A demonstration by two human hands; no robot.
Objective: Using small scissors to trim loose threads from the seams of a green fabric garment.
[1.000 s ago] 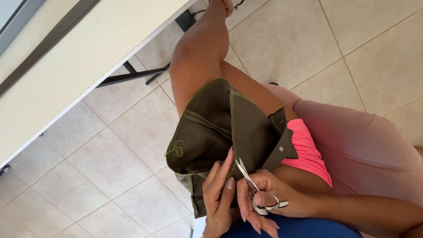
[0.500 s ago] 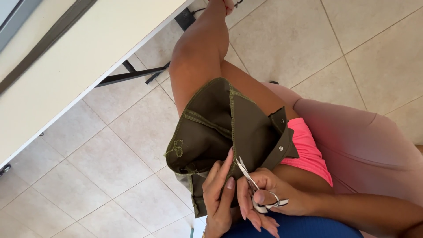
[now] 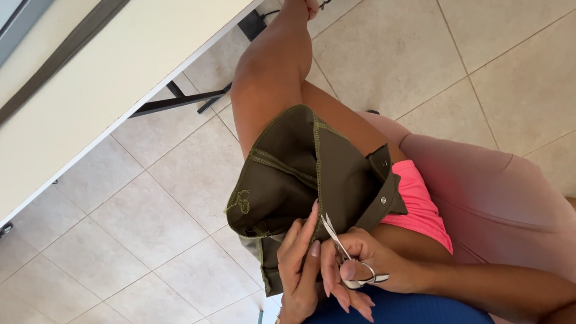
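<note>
Scissors (image 3: 342, 252), small and silver, sit in the right hand (image 3: 372, 267), their long axis running from the finger loops at lower right up to the closed-looking blade tips at upper left, which point at the edge of an olive-green garment (image 3: 300, 174). The right fingers (image 3: 336, 288) are curled through and around the handles, gripping them. The left hand (image 3: 297, 270) lies just beside, its fingers stretched long and nearly straight, pressed against the lower hem of the garment and holding the cloth in place; whether the thumb pinches the fabric from behind cannot be made out.

The garment lies draped over the person's bare thigh (image 3: 270, 72), with lighter green stitching along its seams, a small embroidered motif near its left edge and a waistband strap with metal snaps on the right. Pink shorts (image 3: 420, 204) show beneath it. The person sits on a pale pink cushioned seat (image 3: 498, 192) over a beige tiled floor (image 3: 120, 228). A white bench (image 3: 108, 78) crosses the upper left, its top cut off by the frame, so what it carries is unseen. The wrists are cropped at the bottom.
</note>
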